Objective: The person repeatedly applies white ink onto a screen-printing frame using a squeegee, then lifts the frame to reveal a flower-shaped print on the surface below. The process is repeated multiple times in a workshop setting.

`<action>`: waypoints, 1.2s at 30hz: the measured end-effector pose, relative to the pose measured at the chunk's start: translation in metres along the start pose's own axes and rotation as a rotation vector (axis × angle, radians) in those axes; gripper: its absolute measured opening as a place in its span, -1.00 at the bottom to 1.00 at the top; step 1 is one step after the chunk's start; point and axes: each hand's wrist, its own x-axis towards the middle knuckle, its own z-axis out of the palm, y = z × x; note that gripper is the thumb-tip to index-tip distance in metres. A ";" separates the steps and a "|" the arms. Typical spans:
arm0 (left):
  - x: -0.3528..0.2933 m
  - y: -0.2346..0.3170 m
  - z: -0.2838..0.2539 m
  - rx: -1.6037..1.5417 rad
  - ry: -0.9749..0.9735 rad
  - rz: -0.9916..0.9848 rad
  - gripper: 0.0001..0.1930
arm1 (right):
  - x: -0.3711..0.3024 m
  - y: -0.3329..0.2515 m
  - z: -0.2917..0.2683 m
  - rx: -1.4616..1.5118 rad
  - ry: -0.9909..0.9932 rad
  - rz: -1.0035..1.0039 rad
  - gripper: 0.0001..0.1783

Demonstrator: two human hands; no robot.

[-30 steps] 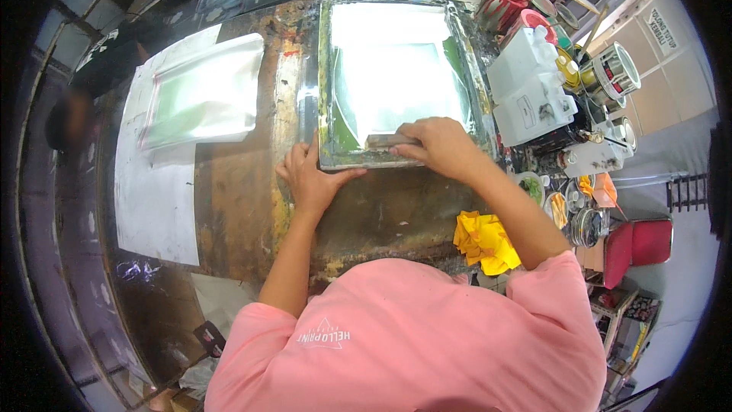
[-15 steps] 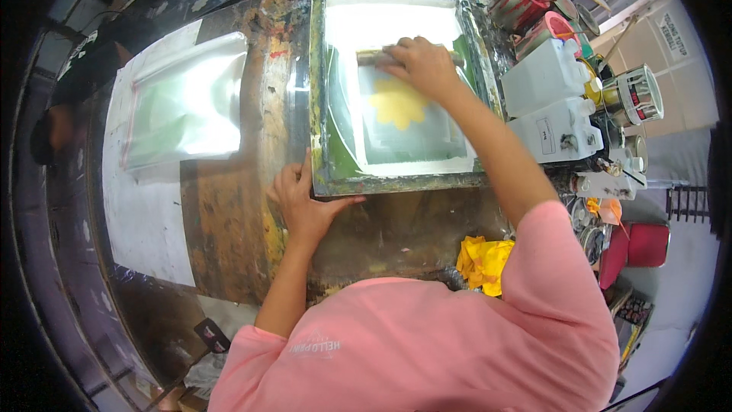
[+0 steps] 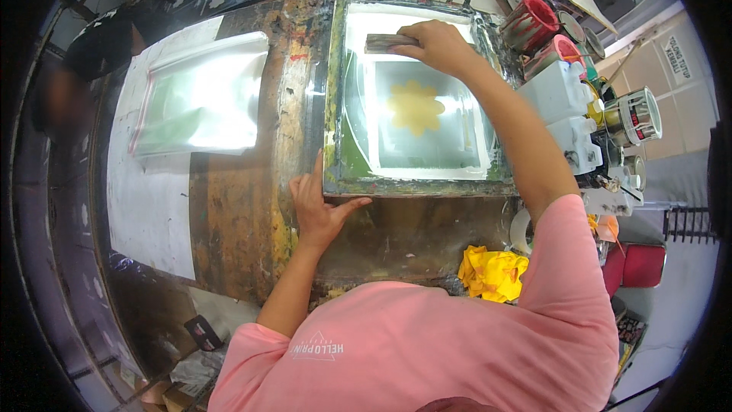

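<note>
A screen-printing frame lies on the stained table, with white ink round its mesh and a yellow flower shape in the middle. My right hand is closed round a wooden-handled squeegee, which stands at the far part of the mesh, beyond the flower. At the frame's near left corner, my left hand has its fingers spread, the index finger along the left side and the thumb along the near edge. The squeegee's blade is hidden.
Clear plastic bags lie on white paper at the left. Ink cans and white jugs crowd the right side. A crumpled yellow cloth sits near me. Another person is at the far left.
My right hand has moved the squeegee away from me, past the flower to the far part of the mesh. My left hand stays at the frame's corner. The view has shifted slightly.
</note>
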 end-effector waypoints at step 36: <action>-0.003 -0.001 0.001 0.002 0.031 0.002 0.20 | -0.048 0.012 -0.006 -0.060 0.068 -0.014 -0.51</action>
